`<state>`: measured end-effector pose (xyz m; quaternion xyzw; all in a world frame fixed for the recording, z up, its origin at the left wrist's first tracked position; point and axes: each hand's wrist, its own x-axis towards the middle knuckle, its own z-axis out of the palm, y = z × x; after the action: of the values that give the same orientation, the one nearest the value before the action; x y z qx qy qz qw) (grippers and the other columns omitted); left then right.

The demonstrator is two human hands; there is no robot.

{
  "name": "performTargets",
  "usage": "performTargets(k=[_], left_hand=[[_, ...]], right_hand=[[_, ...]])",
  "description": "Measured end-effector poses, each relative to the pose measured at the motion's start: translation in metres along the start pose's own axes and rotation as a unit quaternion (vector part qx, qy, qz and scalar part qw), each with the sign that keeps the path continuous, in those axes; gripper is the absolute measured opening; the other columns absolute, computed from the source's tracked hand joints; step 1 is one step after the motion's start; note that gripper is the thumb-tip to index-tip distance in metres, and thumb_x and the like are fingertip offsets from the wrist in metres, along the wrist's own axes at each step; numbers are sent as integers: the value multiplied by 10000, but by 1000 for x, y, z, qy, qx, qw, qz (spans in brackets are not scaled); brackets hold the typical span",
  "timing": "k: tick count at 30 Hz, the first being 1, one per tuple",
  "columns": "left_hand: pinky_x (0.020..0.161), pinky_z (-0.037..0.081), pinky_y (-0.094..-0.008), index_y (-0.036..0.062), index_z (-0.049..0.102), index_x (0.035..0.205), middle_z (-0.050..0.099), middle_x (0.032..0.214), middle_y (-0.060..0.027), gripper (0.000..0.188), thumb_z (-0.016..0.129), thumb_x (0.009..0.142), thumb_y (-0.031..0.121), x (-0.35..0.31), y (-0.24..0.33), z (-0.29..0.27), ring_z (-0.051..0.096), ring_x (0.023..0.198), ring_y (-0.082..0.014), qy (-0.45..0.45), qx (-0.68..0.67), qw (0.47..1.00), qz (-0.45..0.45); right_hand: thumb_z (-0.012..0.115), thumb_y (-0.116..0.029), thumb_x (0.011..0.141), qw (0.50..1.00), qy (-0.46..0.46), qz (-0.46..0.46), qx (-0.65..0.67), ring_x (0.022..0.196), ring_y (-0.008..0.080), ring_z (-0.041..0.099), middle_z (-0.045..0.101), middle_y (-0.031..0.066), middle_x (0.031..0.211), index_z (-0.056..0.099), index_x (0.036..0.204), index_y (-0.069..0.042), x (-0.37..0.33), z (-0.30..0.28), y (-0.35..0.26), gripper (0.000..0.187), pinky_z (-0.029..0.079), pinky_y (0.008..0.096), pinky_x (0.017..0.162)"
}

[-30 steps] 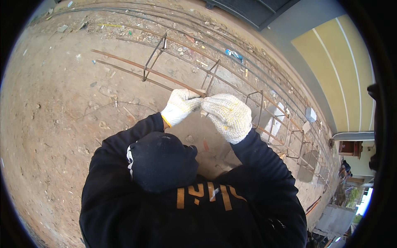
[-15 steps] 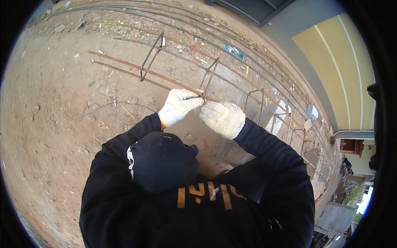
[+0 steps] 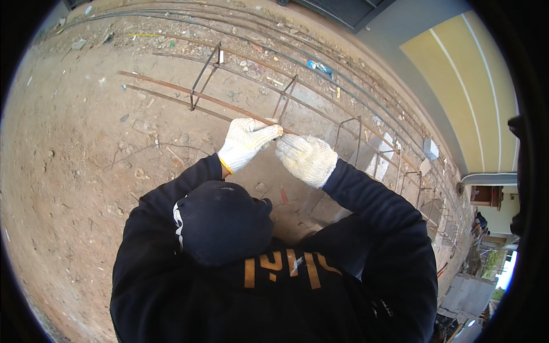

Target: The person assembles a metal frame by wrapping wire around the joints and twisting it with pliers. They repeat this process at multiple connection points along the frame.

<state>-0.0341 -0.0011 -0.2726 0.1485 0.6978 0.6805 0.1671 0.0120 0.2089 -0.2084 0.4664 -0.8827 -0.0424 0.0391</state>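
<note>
Left hand (image 3: 246,142), white knit glove: fingers bent round the front bar (image 3: 214,99), thumb on its near side — a closed grasp. Right hand (image 3: 307,160), matching glove: fingers laid together and bent, tips at the left thumb; whether they pinch anything cannot be told. Cage (image 3: 295,78), rusty steel with square stirrups (image 3: 206,68): stretched beyond the person, from upper left down toward the right; the front bar is its near member.

Edges: bar ends jutting to the left of both hands; one stirrup just beyond the fingers, one farther left, more along to the right. Open room: ground (image 3: 68,217) between the forearms — and a wide stretch left of the bar ends. Blue litter (image 3: 320,69), beyond the cage. White block (image 3: 430,149), right, near the yellow wall (image 3: 457,103); both well apart from the hands.
</note>
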Motion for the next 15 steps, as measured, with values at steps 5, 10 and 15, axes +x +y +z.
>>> performTargets(k=[5,10,15], left_hand=[[523,383,-254,3,728,752,605,597,-5,228,731,870,197,1,11,7,492,550,-59,74,0,992,106],[546,435,-259,23,749,863,672,677,-70,221,721,876,241,-2,15,4,568,574,-84,25,-41,999,-20],[558,448,-251,-3,716,756,658,642,-44,227,765,842,201,-3,18,3,580,588,-84,57,-76,995,-15]], right_hand=[[576,-119,802,988,107,107,24,1041,304,618,652,144,1114,600,1242,-91,-7,-45,-4,441,496,421,910],[658,-494,838,923,-45,366,111,1078,342,613,648,157,1156,545,1315,-93,8,-41,3,633,483,456,920],[631,-452,872,929,-78,355,70,1010,325,647,653,164,1150,578,1256,-81,35,-12,8,536,513,426,861]])
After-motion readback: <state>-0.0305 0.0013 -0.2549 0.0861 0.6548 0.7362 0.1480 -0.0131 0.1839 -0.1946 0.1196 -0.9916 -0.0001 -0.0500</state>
